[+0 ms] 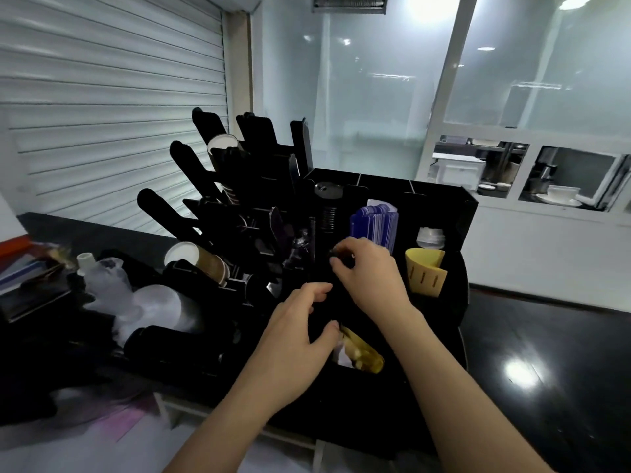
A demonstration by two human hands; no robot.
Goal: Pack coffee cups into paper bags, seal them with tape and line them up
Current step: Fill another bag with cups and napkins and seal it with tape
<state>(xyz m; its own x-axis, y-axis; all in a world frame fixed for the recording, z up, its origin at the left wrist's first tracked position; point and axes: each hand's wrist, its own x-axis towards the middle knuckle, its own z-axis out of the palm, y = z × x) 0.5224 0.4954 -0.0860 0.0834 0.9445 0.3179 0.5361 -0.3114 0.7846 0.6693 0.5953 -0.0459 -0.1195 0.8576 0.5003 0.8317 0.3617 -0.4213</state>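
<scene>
Where the black organizer (pixel 440 199) stands on the glossy dark counter (pixel 546 353), the coffee cups sit in its slanted racks: one paper cup stack (pixel 196 261) lies tilted low on the left, white inside its round mouth with a brown-gold ribbed wall, and another cup (pixel 223 143) with a white rim rests higher up between the tall black rounded dividers. Ribbed black lids (pixel 328 206) form an upright column in a compartment near the middle. Beside them stands a fan of flat purple-blue cards (pixel 374 225), and to the right a yellow cardboard sleeve (pixel 425 271), curved and slotted, leans in its own compartment below a small translucent cup (pixel 430 237).

Over the organizer's front, the right hand (pixel 370 271) has its fingers curled, pinching something small and dark that cannot be made out. Lower down, the left hand (pixel 300 339) has its fingers loosely bent over a dark compartment, the thumb touching a shiny gold-and-white wrapper (pixel 362 353); whether it grips anything cannot be told.

Crumpled clear plastic bags (pixel 136 302) lie on the counter left of the racks, soft and cloudy. Behind, a white ribbed roller shutter (pixel 112 114) meets frosted glass panels (pixel 375 97).
</scene>
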